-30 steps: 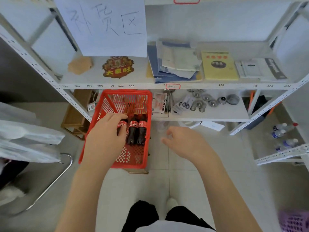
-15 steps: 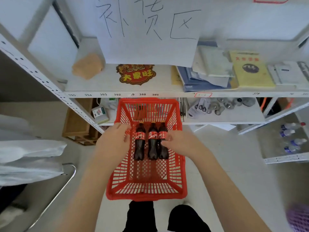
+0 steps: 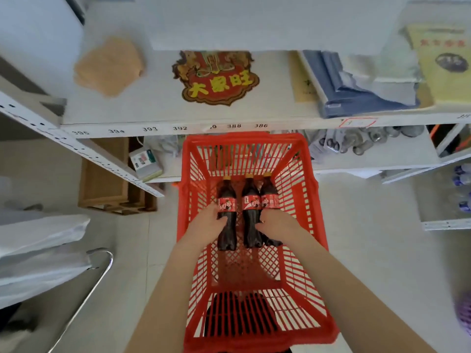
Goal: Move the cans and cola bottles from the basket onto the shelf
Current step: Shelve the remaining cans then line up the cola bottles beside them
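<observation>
Red basket now under both your arms, closer than a moment ago. Three cola bottles lie inside. Left hand wraps left bottle; right hand curls around right bottle. Shelf awaits above; no cans visible.

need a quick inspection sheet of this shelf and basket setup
surface: white shelf, front part bare
job's things: three cola bottles lying side by side in the red basket; no cans seen
clutter: red and gold sticker, tan pad, blue folders, yellow book
hands: left hand on the left bottle, right hand on the right bottle
cables: nothing seen
surroundings: wooden crate on the floor, metal parts on the lower shelf
</observation>
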